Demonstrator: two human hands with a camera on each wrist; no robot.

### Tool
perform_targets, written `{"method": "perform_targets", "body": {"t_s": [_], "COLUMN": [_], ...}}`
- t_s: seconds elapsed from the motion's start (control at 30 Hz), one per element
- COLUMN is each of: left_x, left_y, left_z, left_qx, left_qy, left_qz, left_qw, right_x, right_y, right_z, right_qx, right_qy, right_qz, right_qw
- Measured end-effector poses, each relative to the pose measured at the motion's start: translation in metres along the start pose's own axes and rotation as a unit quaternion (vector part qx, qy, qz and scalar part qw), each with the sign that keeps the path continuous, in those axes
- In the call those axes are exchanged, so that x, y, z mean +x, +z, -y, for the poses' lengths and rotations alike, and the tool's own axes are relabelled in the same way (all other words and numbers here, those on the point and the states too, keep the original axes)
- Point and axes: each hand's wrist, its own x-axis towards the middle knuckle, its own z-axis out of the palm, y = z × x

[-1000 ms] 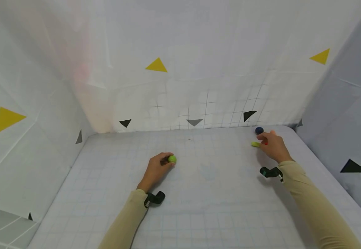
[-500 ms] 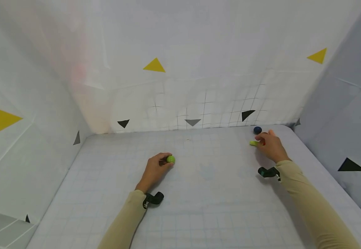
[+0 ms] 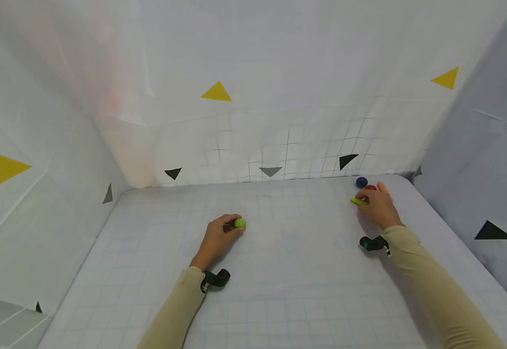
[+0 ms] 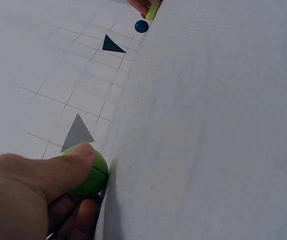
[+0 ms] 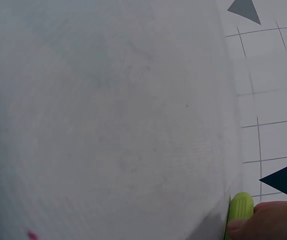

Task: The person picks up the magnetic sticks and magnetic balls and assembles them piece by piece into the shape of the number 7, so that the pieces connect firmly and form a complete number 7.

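My left hand (image 3: 215, 241) pinches a green ball (image 3: 240, 223) between thumb and fingers, near the middle of the table. A thin dark line runs across the ball in the left wrist view. At the far right, my right hand (image 3: 382, 210) pinches a lime-green stick-like piece (image 5: 242, 206) with a rounded, ridged end; the rest of it is hidden by the fingers. Just beyond that hand sit a dark blue ball (image 3: 361, 182) and a shiny red round thing (image 3: 370, 187). Partly covered behind the hand is an orange piece (image 3: 382, 186).
A white sheet with a faint grid covers the table (image 3: 297, 291). White cloth walls rise at the back and both sides, marked with yellow, black and grey triangles. Each wrist wears a black camera mount, such as the left one (image 3: 217, 278).
My right hand has shifted slightly toward me, from over the red thing to the lime-green piece, which it now pinches. More of the red thing shows. The left hand keeps the ball in place.
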Motion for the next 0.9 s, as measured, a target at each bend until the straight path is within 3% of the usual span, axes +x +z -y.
{"method": "perform_targets", "body": {"t_s": [0.43,0.9], "left_x": [0.0,0.0], "left_y": [0.0,-0.001], "left_z": [0.001,0.003], "left_qx": [-0.003,-0.002], "left_qy": [-0.001,0.013], "left_qz": [0.002,0.006], "left_qw": [1.0,0.9999], "right_x": [-0.004,-0.011], "right_y": [0.002,-0.007], "right_z": [0.004,0.026], "right_qx": [0.027,0.044], "right_qy": [0.011,-0.064], "right_qz": [0.0,-0.034], "right_qw": [1.0,0.996]}}
